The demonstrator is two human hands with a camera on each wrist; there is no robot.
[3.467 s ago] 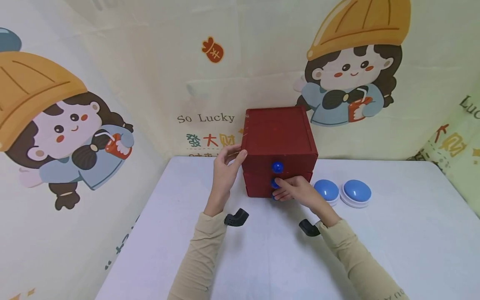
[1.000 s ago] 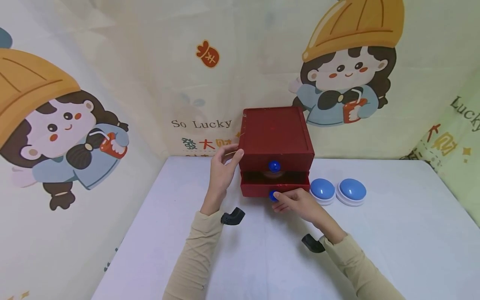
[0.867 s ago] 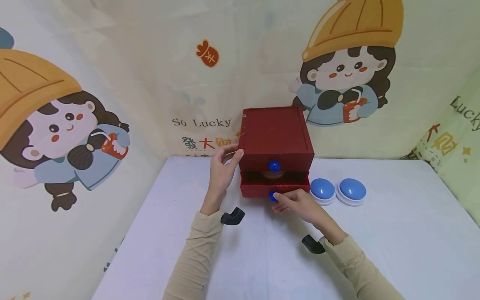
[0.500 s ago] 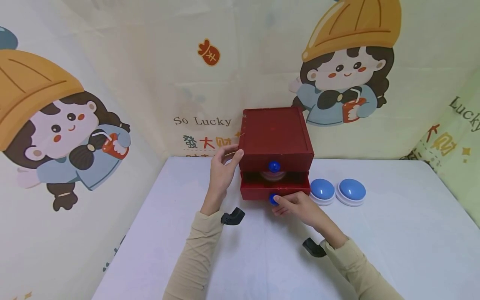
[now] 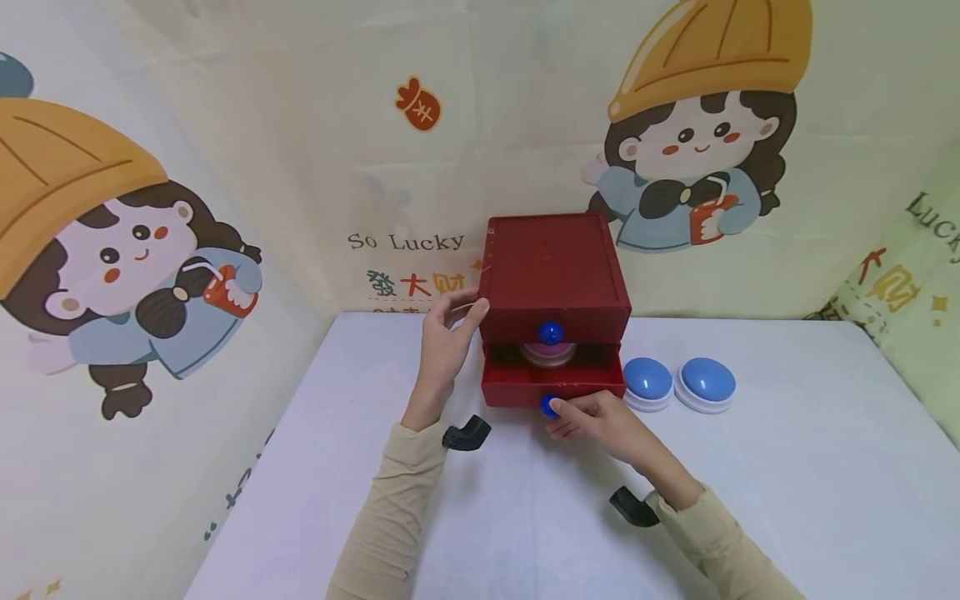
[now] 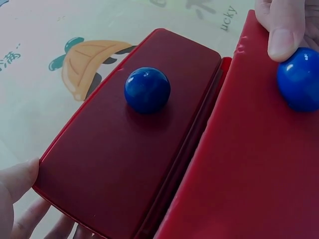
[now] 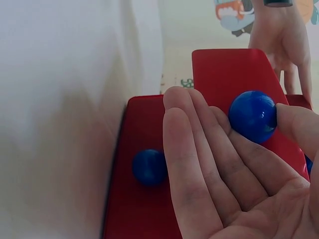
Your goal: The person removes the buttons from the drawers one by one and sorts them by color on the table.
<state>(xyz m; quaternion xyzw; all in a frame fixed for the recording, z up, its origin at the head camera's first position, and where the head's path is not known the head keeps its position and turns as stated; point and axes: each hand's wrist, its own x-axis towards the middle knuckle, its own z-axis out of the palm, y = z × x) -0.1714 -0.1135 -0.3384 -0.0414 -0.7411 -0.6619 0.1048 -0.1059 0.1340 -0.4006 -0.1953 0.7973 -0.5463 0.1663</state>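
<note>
A dark red drawer cabinet (image 5: 551,262) with blue ball knobs stands at the back of the table. My left hand (image 5: 444,354) rests against its left side, thumb at the front corner, fingers mostly straight. Below the shut top drawer (image 6: 119,149), the middle drawer (image 5: 517,394) is pulled part way out. Thumb and index finger of my right hand (image 5: 607,425) pinch its blue knob (image 7: 253,116). Inside the drawer sits a pink-domed push button (image 5: 548,354) on a white base, its top partly hidden by the upper knob (image 5: 551,333). In the right wrist view, the lowest drawer's knob (image 7: 149,167) shows beside my fingers.
Two blue-domed push buttons, a nearer one (image 5: 648,379) and a farther-right one (image 5: 707,381), stand on white bases right of the cabinet. A printed cloth (image 5: 337,167) hangs behind the white-covered table (image 5: 525,533).
From closed, the middle drawer has come out toward me, pulled by its knob in my right hand. The pink button inside has come into sight. My left hand stays against the cabinet.
</note>
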